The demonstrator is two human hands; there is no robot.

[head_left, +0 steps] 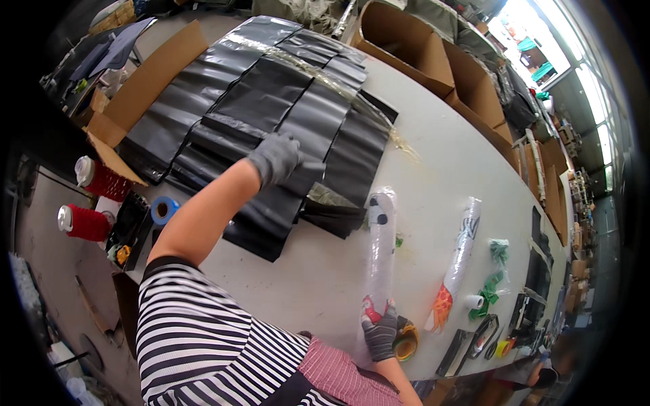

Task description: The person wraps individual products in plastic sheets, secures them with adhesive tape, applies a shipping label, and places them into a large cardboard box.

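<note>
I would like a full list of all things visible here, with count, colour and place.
Black plastic mailer bags: many, overlapping, table's far left.
White table: one.
Clear-wrapped rolled item: one, near middle, in right hand.
Second clear-wrapped roll: one, further right.
Brown cardboard boxes: several, far edge.
Blue tape roll: one, left edge.
Red-and-white spools: two, left.
Left hand: grey glove, on the bags.
Right hand: grey glove, gripping roll's end.
</note>
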